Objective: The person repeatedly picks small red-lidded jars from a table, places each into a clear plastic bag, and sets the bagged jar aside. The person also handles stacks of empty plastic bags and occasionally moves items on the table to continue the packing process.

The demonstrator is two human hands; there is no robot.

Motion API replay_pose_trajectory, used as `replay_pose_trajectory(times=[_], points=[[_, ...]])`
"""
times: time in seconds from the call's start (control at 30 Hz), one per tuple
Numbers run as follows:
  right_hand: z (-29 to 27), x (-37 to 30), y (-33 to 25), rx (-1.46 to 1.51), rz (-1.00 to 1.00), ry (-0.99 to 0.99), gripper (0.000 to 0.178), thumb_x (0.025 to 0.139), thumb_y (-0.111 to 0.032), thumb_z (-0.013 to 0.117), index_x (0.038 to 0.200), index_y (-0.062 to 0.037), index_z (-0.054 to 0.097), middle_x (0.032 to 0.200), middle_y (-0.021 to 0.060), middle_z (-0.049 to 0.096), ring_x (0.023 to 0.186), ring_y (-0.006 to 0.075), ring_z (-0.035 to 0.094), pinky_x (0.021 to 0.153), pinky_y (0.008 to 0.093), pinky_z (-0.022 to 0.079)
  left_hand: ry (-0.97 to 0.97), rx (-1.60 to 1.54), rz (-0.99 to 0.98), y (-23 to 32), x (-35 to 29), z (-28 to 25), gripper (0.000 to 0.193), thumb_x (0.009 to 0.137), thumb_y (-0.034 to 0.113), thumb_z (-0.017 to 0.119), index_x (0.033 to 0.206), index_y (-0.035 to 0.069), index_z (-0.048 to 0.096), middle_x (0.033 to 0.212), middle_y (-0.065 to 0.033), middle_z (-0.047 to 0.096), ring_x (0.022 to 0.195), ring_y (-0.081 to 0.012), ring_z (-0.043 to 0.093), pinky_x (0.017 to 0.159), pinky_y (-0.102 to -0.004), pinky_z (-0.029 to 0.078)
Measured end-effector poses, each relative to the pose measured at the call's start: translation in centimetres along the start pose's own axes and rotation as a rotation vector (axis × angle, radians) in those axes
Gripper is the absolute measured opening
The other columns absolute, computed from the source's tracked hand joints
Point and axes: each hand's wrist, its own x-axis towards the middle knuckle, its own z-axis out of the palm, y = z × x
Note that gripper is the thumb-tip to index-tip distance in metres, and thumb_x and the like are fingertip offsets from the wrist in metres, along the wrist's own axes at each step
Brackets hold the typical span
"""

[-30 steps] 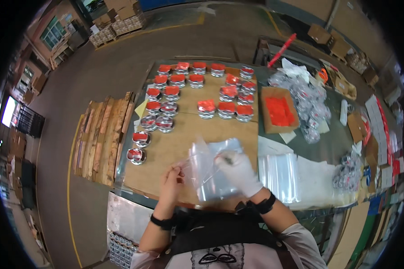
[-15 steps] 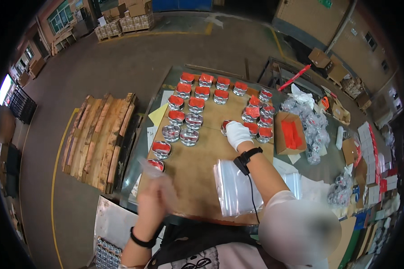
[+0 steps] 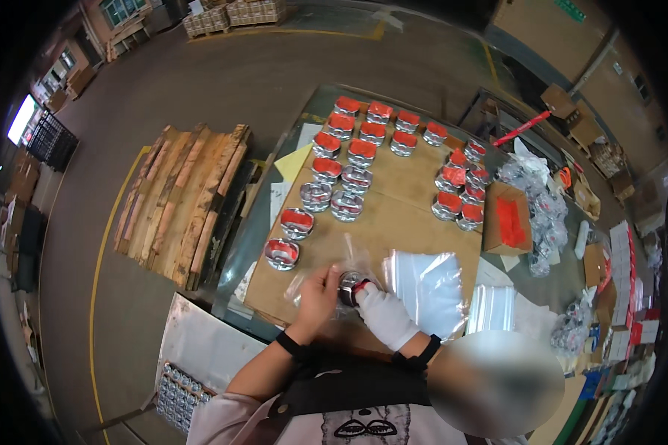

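Close to the table's near edge, my gloved right hand (image 3: 387,317) grips a silver metal piston (image 3: 349,288) with something red at its side. My bare left hand (image 3: 318,300) is closed on a clear plastic bag (image 3: 352,256), which spreads around the piston; how far the piston sits inside the bag I cannot tell. A stack of flat clear bags (image 3: 427,289) lies just right of my hands. Several more pistons (image 3: 297,222) stand on the brown cardboard (image 3: 393,215) in a left group and a right group, most with red pieces in them.
An open carton (image 3: 523,245) with red pieces stands right of the cardboard, beside bagged parts (image 3: 548,219). A wooden pallet (image 3: 182,200) lies on the floor at left. Below the table's left corner is a tray of metal parts (image 3: 178,393).
My right hand has brought a piston from the right group to the near edge. My left hand has moved right with the bag to meet it. The view has shifted.
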Motion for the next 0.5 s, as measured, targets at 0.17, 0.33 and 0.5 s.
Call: replay_pose_trajectory(times=[0.17, 0.33, 0.5], points=[[11.7, 4.9, 4.1, 1.086, 0.317, 0.068, 0.031, 0.096, -0.024, 0.046, 0.118, -0.0052, 0.058, 0.107, 0.0177, 0.064, 0.096, 0.0367, 0.061, 0.084, 0.0404, 0.051, -0.233, 0.295, 0.331, 8.3, -5.1, 1.5, 0.029, 0.101, 0.022, 0.051, 0.114, 0.000, 0.065, 0.081, -0.0050, 0.068, 0.067, -0.0095, 0.057, 0.061, -0.0276, 0.049], [-2.3, 1.4, -2.8, 0.947, -0.122, 0.192, 0.042, 0.090, -0.029, 0.058, 0.124, -0.0044, 0.055, 0.110, 0.0188, 0.063, 0.091, 0.0387, 0.062, 0.080, 0.0432, 0.051, -0.039, -0.422, -0.133, 8.9, -2.9, -2.1, 0.024, 0.102, 0.026, 0.048, 0.104, 0.007, 0.063, 0.064, 0.0023, 0.054, 0.054, -0.0074, 0.052, 0.047, -0.0204, 0.038], [-6.2, -0.8, -4.2, 0.174, 0.110, 0.185, 0.046, 0.085, -0.023, 0.067, 0.123, -0.0019, 0.054, 0.105, 0.0187, 0.065, 0.079, 0.0302, 0.066, 0.069, 0.0395, 0.053, -0.043, -0.658, -0.272, 9.9, -2.1, -5.0, 0.024, 0.097, 0.020, 0.055, 0.110, 0.002, 0.063, 0.101, -0.0088, 0.057, 0.082, -0.0200, 0.057, 0.070, -0.0358, 0.048]])
